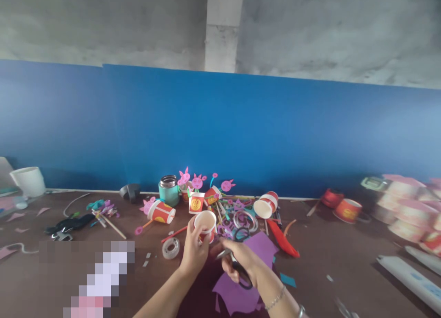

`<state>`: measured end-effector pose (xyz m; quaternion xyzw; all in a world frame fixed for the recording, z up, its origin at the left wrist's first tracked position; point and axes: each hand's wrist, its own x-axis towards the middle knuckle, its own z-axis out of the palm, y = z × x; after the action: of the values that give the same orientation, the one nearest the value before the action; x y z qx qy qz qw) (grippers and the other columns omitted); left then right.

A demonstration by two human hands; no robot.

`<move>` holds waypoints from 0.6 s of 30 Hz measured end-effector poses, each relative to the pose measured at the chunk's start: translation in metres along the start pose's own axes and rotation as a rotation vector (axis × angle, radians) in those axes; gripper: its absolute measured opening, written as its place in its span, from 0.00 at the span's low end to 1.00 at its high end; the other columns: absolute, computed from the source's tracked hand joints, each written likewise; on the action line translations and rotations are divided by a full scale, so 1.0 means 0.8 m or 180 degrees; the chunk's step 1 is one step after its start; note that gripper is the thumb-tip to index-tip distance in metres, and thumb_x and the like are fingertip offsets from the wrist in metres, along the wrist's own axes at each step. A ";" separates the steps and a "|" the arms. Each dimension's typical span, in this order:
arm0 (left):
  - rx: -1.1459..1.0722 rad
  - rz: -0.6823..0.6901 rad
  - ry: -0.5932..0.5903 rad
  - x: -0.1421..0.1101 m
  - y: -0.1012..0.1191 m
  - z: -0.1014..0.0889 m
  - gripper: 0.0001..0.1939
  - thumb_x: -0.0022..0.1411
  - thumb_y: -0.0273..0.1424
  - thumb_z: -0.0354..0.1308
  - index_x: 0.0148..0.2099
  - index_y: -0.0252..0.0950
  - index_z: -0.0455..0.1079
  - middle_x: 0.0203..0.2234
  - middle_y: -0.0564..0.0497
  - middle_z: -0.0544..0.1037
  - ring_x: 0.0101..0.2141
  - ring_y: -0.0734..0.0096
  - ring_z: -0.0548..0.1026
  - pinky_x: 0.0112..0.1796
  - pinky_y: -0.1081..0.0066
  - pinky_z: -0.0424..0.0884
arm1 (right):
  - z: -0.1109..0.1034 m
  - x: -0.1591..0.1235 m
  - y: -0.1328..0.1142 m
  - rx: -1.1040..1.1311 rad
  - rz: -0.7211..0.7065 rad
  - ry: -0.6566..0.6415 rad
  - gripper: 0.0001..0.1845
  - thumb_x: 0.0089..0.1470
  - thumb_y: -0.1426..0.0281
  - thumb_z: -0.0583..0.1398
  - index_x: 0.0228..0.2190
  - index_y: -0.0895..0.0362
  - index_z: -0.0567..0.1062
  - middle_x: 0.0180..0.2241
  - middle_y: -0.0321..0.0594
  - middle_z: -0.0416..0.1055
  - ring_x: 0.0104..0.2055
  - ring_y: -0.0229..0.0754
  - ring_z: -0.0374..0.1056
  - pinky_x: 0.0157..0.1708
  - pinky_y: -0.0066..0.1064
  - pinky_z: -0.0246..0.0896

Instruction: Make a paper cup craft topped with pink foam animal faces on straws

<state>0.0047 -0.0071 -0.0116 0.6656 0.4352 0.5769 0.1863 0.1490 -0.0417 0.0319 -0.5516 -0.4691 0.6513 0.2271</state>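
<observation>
A red and white paper cup (206,219) is gripped in my left hand (195,251), its open mouth turned up toward me. Close beside it, my right hand (237,259) is wrapped round a pair of scissors (245,277) with dark handles. The metal blades stick out to the left, just below the cup. Beneath my right hand lie cut pieces of purple paper (263,247). A roll of clear tape (171,248) rests left of my left hand.
Behind my hands stand a teal jar (168,191) and paper cups with pink animal faces (196,203). A tipped cup (161,212) lies left, another (266,205) right. A red pouch (283,239), stacked cups (406,207) and a white device (411,281) are further right.
</observation>
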 end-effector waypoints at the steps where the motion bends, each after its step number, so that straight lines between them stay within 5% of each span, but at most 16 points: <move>1: -0.0008 -0.0014 -0.0021 0.000 0.000 0.000 0.04 0.56 0.26 0.53 0.32 0.37 0.69 0.48 0.43 0.65 0.49 0.58 0.68 0.46 0.59 0.69 | 0.000 -0.001 0.000 -0.0321 -0.0105 0.0194 0.25 0.60 0.59 0.40 0.29 0.58 0.70 0.11 0.31 0.59 0.10 0.33 0.49 0.14 0.24 0.46; 5: -0.0067 -0.0025 -0.0006 0.000 -0.002 0.000 0.05 0.57 0.29 0.53 0.31 0.36 0.68 0.47 0.42 0.65 0.47 0.58 0.69 0.45 0.61 0.69 | 0.003 -0.011 -0.002 -0.2412 -0.1307 0.1464 0.18 0.58 0.66 0.47 0.23 0.57 0.70 0.18 0.39 0.68 0.19 0.37 0.61 0.20 0.27 0.46; 8: -0.0027 0.0011 0.0030 0.001 -0.001 -0.001 0.05 0.57 0.29 0.53 0.30 0.36 0.68 0.46 0.43 0.65 0.47 0.58 0.69 0.46 0.60 0.68 | 0.005 -0.015 -0.003 -0.2913 -0.1673 0.1741 0.15 0.56 0.68 0.49 0.23 0.56 0.71 0.21 0.40 0.70 0.23 0.39 0.64 0.23 0.28 0.46; 10: 0.0019 0.0000 -0.0030 0.001 0.000 -0.001 0.05 0.57 0.28 0.53 0.31 0.36 0.68 0.45 0.43 0.65 0.47 0.58 0.69 0.46 0.60 0.68 | 0.004 -0.012 -0.003 -0.2302 -0.1328 0.1438 0.19 0.58 0.65 0.47 0.22 0.57 0.70 0.17 0.39 0.67 0.19 0.37 0.62 0.21 0.27 0.47; 15: 0.0027 0.0000 -0.0099 -0.001 0.001 -0.001 0.04 0.57 0.27 0.52 0.32 0.36 0.68 0.47 0.42 0.65 0.50 0.56 0.67 0.46 0.59 0.69 | -0.007 -0.005 -0.003 0.0078 -0.0029 -0.0210 0.27 0.60 0.61 0.38 0.27 0.58 0.71 0.11 0.29 0.55 0.09 0.31 0.45 0.13 0.24 0.44; 18: 0.0021 -0.0016 -0.0131 -0.001 0.000 -0.001 0.04 0.58 0.28 0.52 0.32 0.36 0.68 0.47 0.42 0.65 0.50 0.55 0.67 0.46 0.59 0.69 | -0.007 -0.005 -0.002 -0.0300 -0.0119 -0.0054 0.28 0.60 0.61 0.37 0.25 0.58 0.70 0.11 0.30 0.55 0.10 0.32 0.47 0.14 0.25 0.45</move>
<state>0.0039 -0.0078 -0.0115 0.6769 0.4349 0.5611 0.1946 0.1554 -0.0425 0.0357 -0.5472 -0.5114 0.6288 0.2091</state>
